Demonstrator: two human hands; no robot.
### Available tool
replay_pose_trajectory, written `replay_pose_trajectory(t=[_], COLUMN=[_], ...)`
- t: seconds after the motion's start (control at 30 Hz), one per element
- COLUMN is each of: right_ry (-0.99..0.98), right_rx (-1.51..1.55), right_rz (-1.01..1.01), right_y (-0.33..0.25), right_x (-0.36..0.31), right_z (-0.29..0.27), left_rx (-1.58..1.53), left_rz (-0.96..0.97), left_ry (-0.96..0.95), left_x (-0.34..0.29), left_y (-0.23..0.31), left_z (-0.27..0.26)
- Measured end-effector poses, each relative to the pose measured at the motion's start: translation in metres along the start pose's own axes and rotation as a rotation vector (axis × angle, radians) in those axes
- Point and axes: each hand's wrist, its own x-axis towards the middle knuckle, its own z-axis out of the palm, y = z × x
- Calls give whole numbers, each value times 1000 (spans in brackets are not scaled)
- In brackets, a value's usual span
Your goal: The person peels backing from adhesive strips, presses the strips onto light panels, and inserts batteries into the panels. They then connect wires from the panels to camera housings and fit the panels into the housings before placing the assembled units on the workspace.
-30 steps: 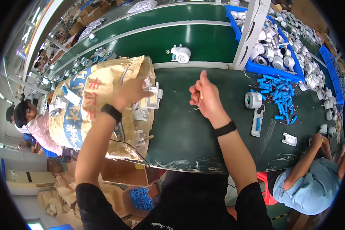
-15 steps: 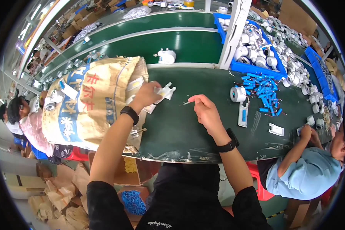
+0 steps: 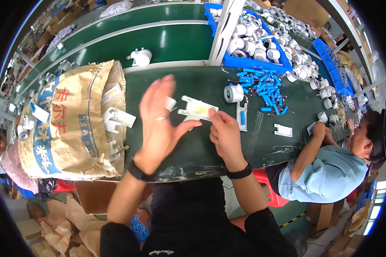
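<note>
Over the green bench, my right hand (image 3: 224, 136) pinches a flat white panel (image 3: 200, 108) with a pale yellow patch at its right end. To its left, my left hand (image 3: 157, 124) is open, fingers raised and thumb stretched toward the panel; motion blurs it. Another small white piece (image 3: 170, 104) shows partly behind the left fingers. Further left lies a large tan woven sack (image 3: 68, 124), with several white panels (image 3: 119, 116) at its mouth. Beyond my right hand, a round white lamp head (image 3: 233, 94) rests beside a white holder with a blue cell (image 3: 243, 116).
Blue wired cells (image 3: 266, 92) lie heaped at the right, before a blue crate (image 3: 257, 65) of white lamp heads. A single white holder (image 3: 283, 130) lies on the bench (image 3: 176, 160). A co-worker in a light blue shirt (image 3: 330, 171) sits at the right.
My left hand has come away from the sack's mouth and opened. The right hand now holds the white panel. The view has swung to the right.
</note>
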Motion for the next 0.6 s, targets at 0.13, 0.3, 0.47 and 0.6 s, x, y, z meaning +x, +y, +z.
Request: replay_pose_trajectory(t=[0.13, 0.3, 0.47, 0.6], right_ry=[-76, -132, 12, -125], right_rx=[271, 241, -936, -1071], right_rz=[158, 295, -1024, -1085], right_y=[13, 21, 6, 8], right_x=[-16, -44, -56, -53], right_z=[11, 14, 7, 16], left_rx=[-1117, -1278, -1458, -1383], left_rz=[-458, -593, -1046, -1031], left_ry=[69, -2, -80, -93], left_x=[-36, -34, -34, -36], left_y=[9, 6, 1, 12], left_z=[39, 44, 20, 13])
